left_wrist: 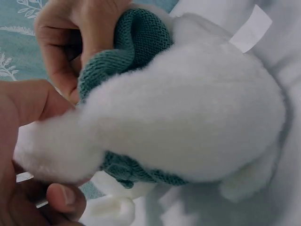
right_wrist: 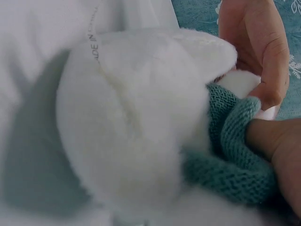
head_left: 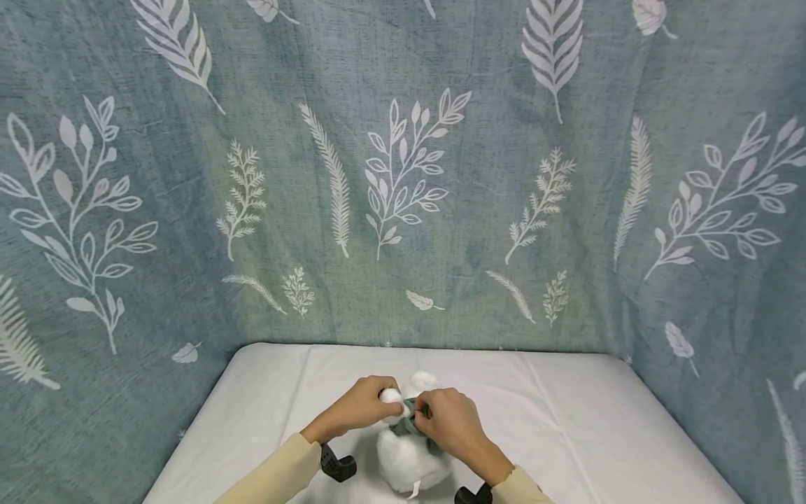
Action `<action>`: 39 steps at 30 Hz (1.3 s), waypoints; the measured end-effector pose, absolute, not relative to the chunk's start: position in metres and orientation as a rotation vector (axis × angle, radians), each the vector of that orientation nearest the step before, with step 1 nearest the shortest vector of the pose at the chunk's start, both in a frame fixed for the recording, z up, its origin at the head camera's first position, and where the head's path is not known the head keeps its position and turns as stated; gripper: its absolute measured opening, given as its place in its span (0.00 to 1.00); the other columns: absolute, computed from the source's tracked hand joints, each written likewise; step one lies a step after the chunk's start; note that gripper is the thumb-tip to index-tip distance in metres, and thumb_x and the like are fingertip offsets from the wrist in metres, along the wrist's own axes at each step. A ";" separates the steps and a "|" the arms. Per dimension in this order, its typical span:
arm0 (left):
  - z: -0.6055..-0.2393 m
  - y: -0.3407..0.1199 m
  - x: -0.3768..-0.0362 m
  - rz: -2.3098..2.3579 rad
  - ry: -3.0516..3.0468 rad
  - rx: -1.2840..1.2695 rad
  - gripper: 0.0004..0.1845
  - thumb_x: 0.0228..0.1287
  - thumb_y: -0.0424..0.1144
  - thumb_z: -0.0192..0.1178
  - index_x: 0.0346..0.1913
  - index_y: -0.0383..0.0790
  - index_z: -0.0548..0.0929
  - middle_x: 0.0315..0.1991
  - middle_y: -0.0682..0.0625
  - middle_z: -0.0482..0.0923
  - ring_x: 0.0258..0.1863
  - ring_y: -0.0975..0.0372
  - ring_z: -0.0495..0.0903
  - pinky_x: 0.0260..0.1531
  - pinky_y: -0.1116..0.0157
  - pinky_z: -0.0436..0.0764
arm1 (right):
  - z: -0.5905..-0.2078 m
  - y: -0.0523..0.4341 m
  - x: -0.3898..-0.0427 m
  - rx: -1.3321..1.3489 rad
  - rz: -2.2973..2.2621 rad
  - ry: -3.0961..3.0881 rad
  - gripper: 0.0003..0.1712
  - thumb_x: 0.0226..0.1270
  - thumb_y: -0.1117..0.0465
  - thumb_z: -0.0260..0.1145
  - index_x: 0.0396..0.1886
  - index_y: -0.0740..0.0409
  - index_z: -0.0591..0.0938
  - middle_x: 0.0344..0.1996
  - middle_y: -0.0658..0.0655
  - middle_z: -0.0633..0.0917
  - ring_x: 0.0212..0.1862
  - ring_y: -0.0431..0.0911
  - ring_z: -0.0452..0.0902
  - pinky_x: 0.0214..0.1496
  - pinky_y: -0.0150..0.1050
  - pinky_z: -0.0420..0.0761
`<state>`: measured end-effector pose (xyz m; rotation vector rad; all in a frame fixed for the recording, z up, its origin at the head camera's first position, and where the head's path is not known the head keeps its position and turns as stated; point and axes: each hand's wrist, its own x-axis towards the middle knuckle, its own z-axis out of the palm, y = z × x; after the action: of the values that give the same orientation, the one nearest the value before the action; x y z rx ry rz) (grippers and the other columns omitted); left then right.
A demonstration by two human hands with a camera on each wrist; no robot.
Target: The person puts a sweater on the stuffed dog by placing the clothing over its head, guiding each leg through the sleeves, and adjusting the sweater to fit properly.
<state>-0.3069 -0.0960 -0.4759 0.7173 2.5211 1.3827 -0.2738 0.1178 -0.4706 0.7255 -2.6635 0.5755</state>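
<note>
A white plush toy (head_left: 409, 465) lies on the white table cover (head_left: 567, 420) near the front edge, wearing a teal knitted garment (head_left: 405, 422). My left hand (head_left: 380, 397) grips a white fluffy limb of the toy (left_wrist: 47, 150). My right hand (head_left: 428, 411) pinches the rolled edge of the teal knit (right_wrist: 235, 155) at the toy's upper end. In the left wrist view the right hand's fingers (left_wrist: 70, 42) curl over the knit (left_wrist: 136, 37). A white sewn-in label (left_wrist: 251, 28) sticks out of the toy's lower end. Both hands meet over the toy and hide its head.
A teal cloth with white leaf prints (head_left: 403, 175) hangs as a wall behind the table and along both sides. Black wrist mounts (head_left: 336, 465) sit on both forearms. The white cover stretches left, right and behind the toy.
</note>
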 end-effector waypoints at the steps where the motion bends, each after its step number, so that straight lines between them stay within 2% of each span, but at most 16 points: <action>1: -0.475 -0.096 -0.307 1.385 2.526 0.703 0.05 0.64 0.42 0.66 0.35 0.47 0.82 0.31 0.54 0.80 0.28 0.62 0.76 0.29 0.62 0.76 | -0.471 0.119 -0.274 0.723 0.573 -2.664 0.06 0.62 0.62 0.75 0.27 0.48 0.88 0.13 0.36 0.72 0.15 0.31 0.63 0.17 0.30 0.67; 4: -0.475 -0.097 -0.309 1.399 2.511 0.651 0.07 0.64 0.42 0.65 0.33 0.43 0.79 0.28 0.52 0.76 0.26 0.61 0.71 0.28 0.62 0.72 | -0.472 0.122 -0.275 0.738 0.660 -2.667 0.06 0.64 0.60 0.74 0.28 0.47 0.87 0.13 0.37 0.71 0.15 0.31 0.62 0.17 0.30 0.66; 7: -0.476 -0.098 -0.311 1.423 2.462 0.558 0.16 0.70 0.50 0.64 0.32 0.42 0.77 0.26 0.51 0.71 0.24 0.61 0.67 0.27 0.61 0.68 | -0.470 0.128 -0.276 0.717 0.908 -2.674 0.03 0.69 0.57 0.72 0.34 0.45 0.88 0.13 0.40 0.71 0.14 0.33 0.60 0.17 0.30 0.65; 10: -0.476 -0.101 -0.313 1.471 2.384 0.437 0.24 0.72 0.61 0.60 0.33 0.41 0.76 0.23 0.52 0.67 0.21 0.61 0.62 0.24 0.62 0.64 | -0.470 0.141 -0.278 0.544 1.172 -2.661 0.05 0.72 0.53 0.71 0.36 0.46 0.88 0.14 0.44 0.72 0.15 0.36 0.60 0.19 0.32 0.65; 12: -0.476 -0.102 -0.314 1.511 2.328 0.352 0.26 0.71 0.63 0.59 0.34 0.41 0.76 0.21 0.52 0.66 0.19 0.61 0.60 0.21 0.63 0.62 | -0.473 0.152 -0.279 0.368 1.286 -2.651 0.08 0.72 0.51 0.70 0.34 0.48 0.87 0.15 0.46 0.72 0.17 0.38 0.62 0.21 0.34 0.66; 15: -0.478 -0.105 -0.316 1.529 2.235 0.257 0.24 0.70 0.61 0.60 0.36 0.40 0.78 0.22 0.51 0.69 0.18 0.62 0.61 0.20 0.66 0.61 | -0.481 0.168 -0.279 0.120 1.427 -2.674 0.15 0.73 0.48 0.68 0.31 0.53 0.85 0.18 0.48 0.74 0.22 0.41 0.66 0.26 0.37 0.68; 18: -0.482 -0.108 -0.318 1.521 2.165 0.195 0.20 0.66 0.57 0.63 0.37 0.41 0.81 0.23 0.51 0.72 0.19 0.63 0.63 0.19 0.68 0.63 | -0.491 0.181 -0.276 -0.013 1.562 -2.759 0.22 0.74 0.43 0.66 0.33 0.57 0.85 0.21 0.50 0.78 0.23 0.42 0.65 0.27 0.37 0.66; 23: -0.486 -0.111 -0.323 1.502 2.109 0.151 0.17 0.63 0.55 0.66 0.32 0.44 0.83 0.22 0.52 0.74 0.16 0.65 0.63 0.15 0.70 0.62 | -0.505 0.188 -0.271 0.047 1.805 -2.911 0.34 0.71 0.31 0.61 0.38 0.58 0.90 0.27 0.53 0.85 0.18 0.38 0.62 0.20 0.32 0.62; 25: -0.486 -0.111 -0.323 1.486 2.094 0.152 0.18 0.63 0.56 0.66 0.31 0.45 0.84 0.21 0.52 0.74 0.15 0.65 0.63 0.15 0.70 0.63 | -0.508 0.185 -0.272 0.071 1.902 -2.922 0.37 0.71 0.29 0.59 0.36 0.58 0.91 0.25 0.51 0.85 0.18 0.38 0.64 0.20 0.31 0.63; 29: -0.484 -0.113 -0.321 1.446 2.072 0.158 0.20 0.63 0.59 0.65 0.31 0.44 0.85 0.19 0.51 0.74 0.15 0.65 0.64 0.14 0.70 0.63 | -0.511 0.174 -0.274 0.022 2.138 -2.866 0.38 0.70 0.28 0.58 0.31 0.57 0.90 0.23 0.49 0.83 0.20 0.37 0.66 0.20 0.29 0.65; 33: -0.484 -0.114 -0.318 1.450 2.057 0.169 0.19 0.63 0.57 0.66 0.35 0.42 0.85 0.24 0.50 0.78 0.18 0.65 0.68 0.16 0.70 0.65 | -0.511 0.166 -0.276 -0.052 2.349 -2.774 0.35 0.68 0.28 0.61 0.30 0.55 0.88 0.27 0.51 0.84 0.21 0.36 0.68 0.21 0.29 0.67; 39: -0.481 -0.114 -0.314 1.542 2.021 0.203 0.15 0.62 0.51 0.69 0.36 0.41 0.86 0.33 0.50 0.82 0.26 0.63 0.75 0.22 0.68 0.70 | -0.501 0.162 -0.280 -0.032 2.358 -2.754 0.29 0.64 0.30 0.67 0.23 0.50 0.83 0.17 0.47 0.77 0.20 0.37 0.67 0.23 0.30 0.69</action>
<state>-0.3142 -0.1136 -0.4811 0.2031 2.0205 1.5424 -0.2803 0.1617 -0.5009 -0.0324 -2.7544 2.3576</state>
